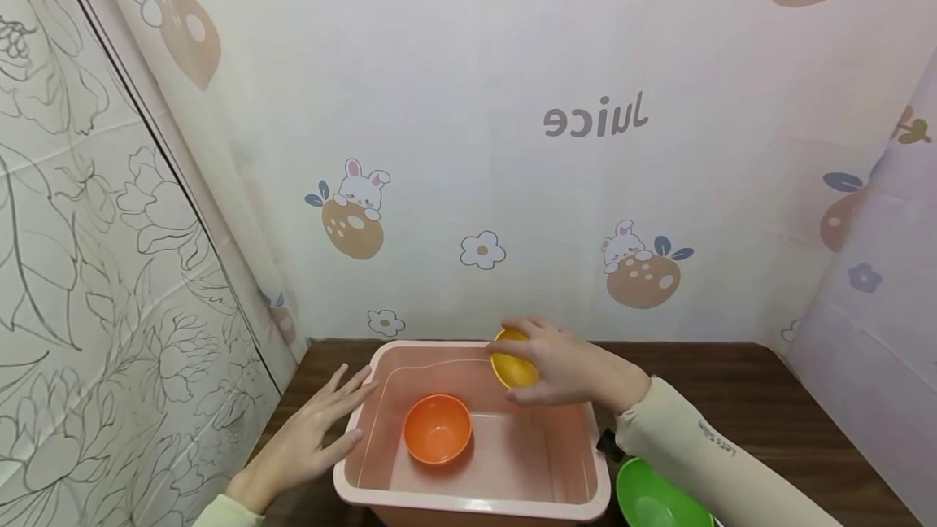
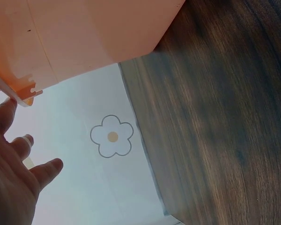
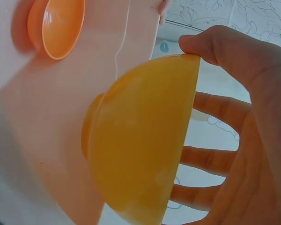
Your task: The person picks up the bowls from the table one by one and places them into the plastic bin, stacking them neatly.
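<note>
My right hand (image 1: 560, 364) grips a yellow bowl (image 3: 140, 140) by its rim, thumb on one side and fingers on the other. The bowl is tilted on its side above the right rear part of a pink plastic bin (image 1: 476, 504). Inside the bin, toward the left, an orange bowl (image 1: 437, 429) sits upright on the floor. At the bin's left rim rests my left hand (image 1: 311, 429), its fingers spread and fairly straight, fingertips at the edge. In the left wrist view those fingers (image 2: 47, 173) show beside the bin's outer wall.
To the right of the bin a green bowl (image 1: 659, 498) lies on the dark wooden table (image 1: 732, 405), partly under my right sleeve. A black handle-like piece (image 1: 609, 444) pokes out beside it. A printed curtain (image 1: 476, 145) hangs behind the table.
</note>
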A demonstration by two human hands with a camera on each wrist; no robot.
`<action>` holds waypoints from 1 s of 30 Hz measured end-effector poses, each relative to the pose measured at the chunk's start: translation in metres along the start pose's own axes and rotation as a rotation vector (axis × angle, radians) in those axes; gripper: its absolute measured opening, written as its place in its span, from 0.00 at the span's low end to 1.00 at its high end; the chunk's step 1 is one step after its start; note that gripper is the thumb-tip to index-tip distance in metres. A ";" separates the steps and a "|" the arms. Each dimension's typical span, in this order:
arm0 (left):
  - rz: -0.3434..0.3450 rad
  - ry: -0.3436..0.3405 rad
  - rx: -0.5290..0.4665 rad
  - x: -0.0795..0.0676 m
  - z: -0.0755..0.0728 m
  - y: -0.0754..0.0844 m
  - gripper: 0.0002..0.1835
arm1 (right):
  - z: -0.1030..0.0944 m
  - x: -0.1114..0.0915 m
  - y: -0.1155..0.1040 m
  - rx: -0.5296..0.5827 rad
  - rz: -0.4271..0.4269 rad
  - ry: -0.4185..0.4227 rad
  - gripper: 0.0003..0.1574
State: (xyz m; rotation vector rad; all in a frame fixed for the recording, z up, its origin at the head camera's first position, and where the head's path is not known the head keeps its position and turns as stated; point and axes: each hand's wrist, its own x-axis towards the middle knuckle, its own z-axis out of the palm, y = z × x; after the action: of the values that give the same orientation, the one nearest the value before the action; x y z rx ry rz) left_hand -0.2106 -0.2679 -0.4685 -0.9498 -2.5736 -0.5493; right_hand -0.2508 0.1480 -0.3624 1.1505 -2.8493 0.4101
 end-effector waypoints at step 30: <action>0.002 0.011 0.031 0.000 -0.001 0.002 0.35 | 0.013 0.013 -0.015 0.030 -0.019 -0.051 0.38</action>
State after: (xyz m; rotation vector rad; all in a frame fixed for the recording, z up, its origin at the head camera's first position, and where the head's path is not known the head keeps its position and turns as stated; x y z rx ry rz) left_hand -0.2094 -0.2668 -0.4672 -0.9360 -2.5643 -0.5112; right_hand -0.2492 0.1255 -0.3699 1.2093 -2.8823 0.4298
